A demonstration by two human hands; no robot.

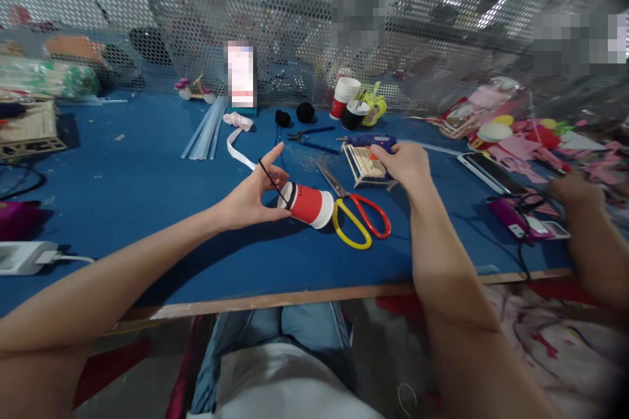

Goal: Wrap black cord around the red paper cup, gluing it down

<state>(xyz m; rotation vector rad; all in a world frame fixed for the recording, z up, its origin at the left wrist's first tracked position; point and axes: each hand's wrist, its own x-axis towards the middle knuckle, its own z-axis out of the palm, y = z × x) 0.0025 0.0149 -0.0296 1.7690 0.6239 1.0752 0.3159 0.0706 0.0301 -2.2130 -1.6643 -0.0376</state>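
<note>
My left hand grips a red paper cup lying on its side just above the blue table. The cup has a white rim and a black band at its base, and a thin black strip sticks up between my fingers. My right hand reaches further out and closes round the blue glue gun, which lies by a small frame of wooden sticks. Red and yellow scissors lie between the two hands.
Glue sticks, a white ribbon, black pompoms, pliers and stacked cups sit towards a mesh screen. A phone and pink craft scraps lie right, where another person's arm rests.
</note>
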